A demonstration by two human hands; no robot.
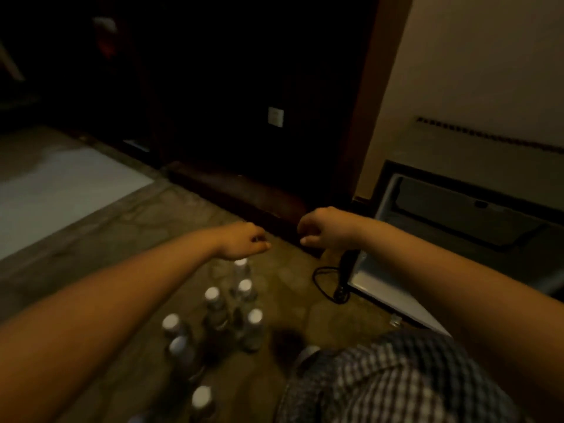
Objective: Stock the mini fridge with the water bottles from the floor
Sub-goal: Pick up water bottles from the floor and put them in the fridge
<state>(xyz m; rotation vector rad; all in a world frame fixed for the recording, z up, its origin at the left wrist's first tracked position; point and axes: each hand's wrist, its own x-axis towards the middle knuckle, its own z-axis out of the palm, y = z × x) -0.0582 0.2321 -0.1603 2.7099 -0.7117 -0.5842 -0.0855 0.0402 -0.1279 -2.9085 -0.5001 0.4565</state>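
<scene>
Left hand (244,242) over bottles (244,287), fridge (451,215) open

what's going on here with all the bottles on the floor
A person reaches both hands over water bottles standing on the floor. The left hand hovers just above the farthest bottle; the right hand holds nothing. The mini fridge on the right is open, no bottles visible inside.
</scene>
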